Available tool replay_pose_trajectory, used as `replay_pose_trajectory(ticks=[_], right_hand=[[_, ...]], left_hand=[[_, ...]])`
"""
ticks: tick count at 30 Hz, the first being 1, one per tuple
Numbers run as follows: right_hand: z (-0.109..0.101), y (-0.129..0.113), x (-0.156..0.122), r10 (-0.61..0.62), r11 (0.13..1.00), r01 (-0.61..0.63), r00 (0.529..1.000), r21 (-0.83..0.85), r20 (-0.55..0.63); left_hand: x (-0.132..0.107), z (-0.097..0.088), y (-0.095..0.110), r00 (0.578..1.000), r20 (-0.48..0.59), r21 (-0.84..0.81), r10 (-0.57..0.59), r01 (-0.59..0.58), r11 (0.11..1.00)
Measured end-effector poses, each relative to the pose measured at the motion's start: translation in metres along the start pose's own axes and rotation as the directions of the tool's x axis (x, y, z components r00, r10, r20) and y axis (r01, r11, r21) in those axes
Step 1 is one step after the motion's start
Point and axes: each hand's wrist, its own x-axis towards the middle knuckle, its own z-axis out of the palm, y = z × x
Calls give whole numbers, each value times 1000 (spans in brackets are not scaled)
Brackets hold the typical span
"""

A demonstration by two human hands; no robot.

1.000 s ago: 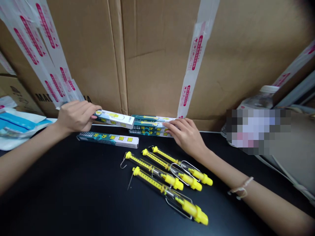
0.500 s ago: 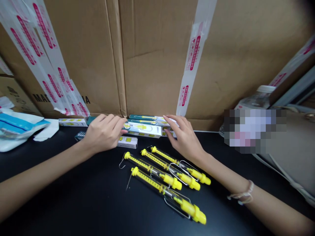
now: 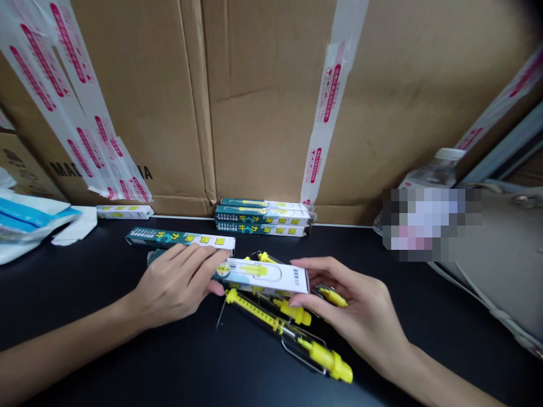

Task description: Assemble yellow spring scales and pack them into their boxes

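Observation:
Both my hands hold a white spring-scale box (image 3: pixel 263 277) by its ends, above the yellow spring scales. My left hand (image 3: pixel 176 285) grips the end with the printed scale picture, and my right hand (image 3: pixel 352 308) cups the other end. A teal box edge (image 3: pixel 155 257) shows beneath my left hand. One yellow spring scale (image 3: pixel 254 312) lies fully visible near the box. The others are partly hidden by the box and my right hand. A teal-and-white box (image 3: pixel 180 240) lies just beyond my left hand.
Several boxes stand stacked (image 3: pixel 263 217) against a taped cardboard wall (image 3: pixel 263 113) on the black table (image 3: pixel 85 282). A small white box (image 3: pixel 125 212) and blue-and-white packets (image 3: pixel 29 220) lie left. A plastic bottle (image 3: pixel 436 172) stands right.
My hands have come back from the stack toward me. Both now hold the white box over the spring scales, where earlier my left hand pressed it near the stack.

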Motion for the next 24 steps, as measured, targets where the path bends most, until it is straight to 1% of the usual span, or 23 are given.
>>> replay_pose_trajectory(ticks=[3, 6, 8, 10, 12, 20, 24], right_hand=[[4, -13, -5, 177, 967, -175, 984, 187, 6], [8, -24, -6, 340, 863, -335, 939, 378, 55], [8, -28, -7, 391, 792, -390, 915, 470, 100], [8, -30, -7, 413, 748, -415, 902, 517, 128], [7, -31, -7, 424, 736, -425, 896, 527, 130], [5, -32, -9, 385, 796, -397, 915, 457, 124], [6, -31, -11, 339, 832, -342, 937, 436, 88]], left_hand=[[-7, -1, 1, 1000, -18, -16, 12, -12, 1000], [-10, -1, 0, 999, 44, -2, 4, -3, 1000], [-10, 0, 0, 997, 73, -11, -3, 4, 1000], [-9, 1, 0, 997, 80, -36, -2, 5, 999], [-8, 1, 0, 996, 85, -62, 3, 3, 998], [-7, 0, 0, 996, 87, -87, 10, -2, 996], [-6, 1, 1, 997, 76, -80, 3, 3, 997]])
